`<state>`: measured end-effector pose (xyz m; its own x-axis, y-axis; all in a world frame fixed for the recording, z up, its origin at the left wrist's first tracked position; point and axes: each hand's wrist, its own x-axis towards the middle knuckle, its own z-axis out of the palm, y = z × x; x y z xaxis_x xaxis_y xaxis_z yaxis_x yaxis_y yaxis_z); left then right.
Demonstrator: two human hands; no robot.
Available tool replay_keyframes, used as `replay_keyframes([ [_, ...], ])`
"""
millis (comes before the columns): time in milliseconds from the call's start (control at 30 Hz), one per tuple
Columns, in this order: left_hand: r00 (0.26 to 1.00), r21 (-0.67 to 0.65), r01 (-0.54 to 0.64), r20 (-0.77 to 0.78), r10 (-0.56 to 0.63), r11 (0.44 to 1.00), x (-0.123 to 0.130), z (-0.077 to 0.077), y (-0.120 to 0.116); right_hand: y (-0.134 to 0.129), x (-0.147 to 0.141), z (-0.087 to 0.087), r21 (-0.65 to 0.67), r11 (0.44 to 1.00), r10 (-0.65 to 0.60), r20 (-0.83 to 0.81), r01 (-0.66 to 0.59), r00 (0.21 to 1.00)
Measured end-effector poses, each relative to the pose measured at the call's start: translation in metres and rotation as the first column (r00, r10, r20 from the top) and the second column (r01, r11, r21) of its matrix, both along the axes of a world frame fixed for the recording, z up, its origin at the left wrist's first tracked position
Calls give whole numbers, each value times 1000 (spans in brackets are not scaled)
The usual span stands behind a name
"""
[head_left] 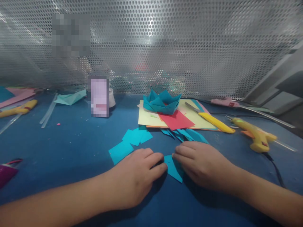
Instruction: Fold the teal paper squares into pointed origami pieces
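A small bright blue paper piece [174, 170] lies between my hands, low over the blue table. My left hand [139, 176] is closed, with finger and thumb tips at the paper's left edge. On the other side, my right hand [201, 164] has its fingers curled over the right part of the paper and hides it. Several loose blue paper squares [121, 152] lie just beyond my left hand. Past my right hand are folded blue paper strips [189, 135]. A pointed folded blue paper ring [162, 102] sits on a stack of coloured paper sheets [144, 118].
A red paper piece [177, 119] and a yellow utility knife [216, 122] rest on the stack. To the right lies a yellow glue gun [258, 135] with a black cord. A phone [99, 97] stands upright at the back left. A perforated metal panel [151, 47] closes the rear.
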<state>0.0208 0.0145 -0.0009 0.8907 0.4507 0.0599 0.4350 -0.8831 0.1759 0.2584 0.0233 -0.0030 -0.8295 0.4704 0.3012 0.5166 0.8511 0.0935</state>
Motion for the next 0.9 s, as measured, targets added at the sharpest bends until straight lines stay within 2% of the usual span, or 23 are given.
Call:
replay_keyframes([
  [100, 1000, 3, 8, 10, -8, 1000, -1, 0, 0, 0, -2, -1, -67, 993, -103, -154, 94, 983],
  [167, 1000, 4, 15, 22, -15, 1000, -1, -1, 0, 0, -4, -2, -134, 985, -139, -202, 113, 969],
  [333, 999, -2, 11, 45, -11, 1000, -1, -2, 0, 0, -8, -2, -276, 955, -173, -218, 110, 961],
  [533, 999, -15, 25, 42, -25, 1000, 0, -2, 1, -1, -11, 0, -438, 889, -263, -257, 131, 930],
  [667, 998, -38, 31, 48, -29, 999, 0, -3, 0, -2, -14, 1, -461, 876, -288, -261, 143, 921],
  [900, 998, -94, -3, 55, 8, 996, 2, 3, 0, -1, -14, -3, -409, 903, -266, -280, 136, 923],
])
